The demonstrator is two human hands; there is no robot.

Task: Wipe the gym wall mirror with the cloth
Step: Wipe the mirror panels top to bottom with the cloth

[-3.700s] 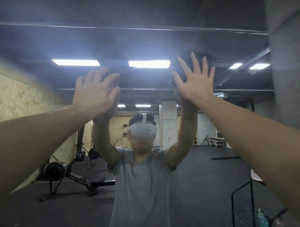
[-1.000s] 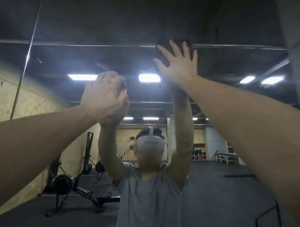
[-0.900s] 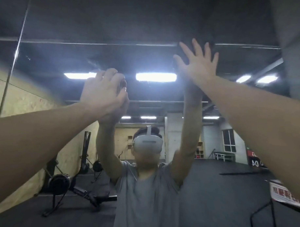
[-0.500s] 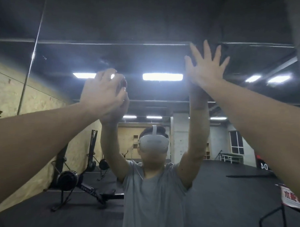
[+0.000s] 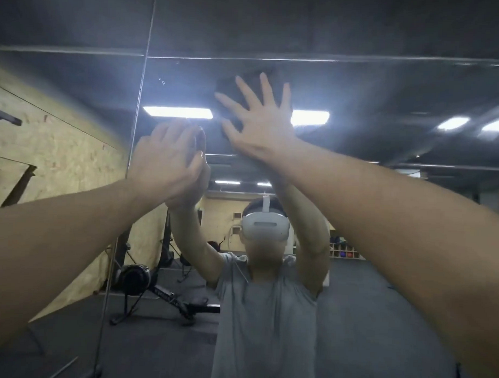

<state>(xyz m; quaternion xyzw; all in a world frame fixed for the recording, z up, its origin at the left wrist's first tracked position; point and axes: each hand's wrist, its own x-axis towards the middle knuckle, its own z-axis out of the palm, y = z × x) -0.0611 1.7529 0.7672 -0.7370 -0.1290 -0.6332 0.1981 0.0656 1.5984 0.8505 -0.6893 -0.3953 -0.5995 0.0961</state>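
Right hand point(image 5: 263, 124) is up high w/ fingers spread wide and straight, palm flat on a dark cloth point(image 5: 240, 89) that it presses against the mirror point(image 5: 373, 88); the spread likely keeps the whole cloth in contact w/ the glass so it doesn't bunch while it slides. The cloth sits in the upper part of the pane, just below the horizontal seam, its dark edges showing above and left of the fingers. Left hand point(image 5: 167, 160) is raised a bit lower, fingers close together and slightly bent, meeting its own reflection, so it seems to rest on the glass, prob. as a brace for the high reach; it holds nothing. A vertical seam point(image 5: 138, 100) between panes runs just left of that hand. In the reflection: the person in a grey t-shirt point(image 5: 266, 316) w/ a white headset point(image 5: 265, 227), a rowing machine point(image 5: 154, 290) on the dark floor, ceiling lights point(image 5: 177, 112). Judging by the position, the top zone is being wiped; the lower glass prob. comes after.
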